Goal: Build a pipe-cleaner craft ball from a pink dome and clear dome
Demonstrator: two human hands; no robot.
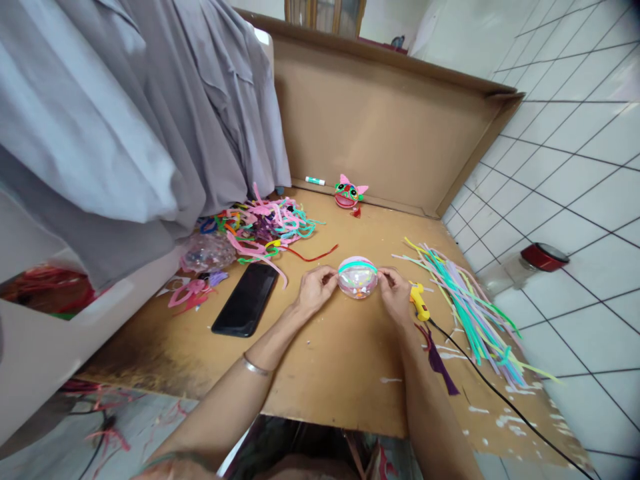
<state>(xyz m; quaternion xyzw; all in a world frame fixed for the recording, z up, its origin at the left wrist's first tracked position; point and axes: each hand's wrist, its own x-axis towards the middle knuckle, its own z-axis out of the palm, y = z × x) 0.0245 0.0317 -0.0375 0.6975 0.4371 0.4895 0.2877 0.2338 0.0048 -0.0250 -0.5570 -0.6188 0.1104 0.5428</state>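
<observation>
A clear round ball with pink and teal pipe cleaners wrapped over its top rests on the cardboard work surface. My left hand pinches its left side, fingers closed on it. My right hand grips its right side in the same way. Small coloured bits show inside the ball.
A black phone lies left of my hands. A yellow glue gun with a black cord sits by my right hand, beside a bundle of pastel pipe cleaners. A tangled pile of pipe cleaners, a finished pink figure, a glue stick and a red-lidded jar lie around.
</observation>
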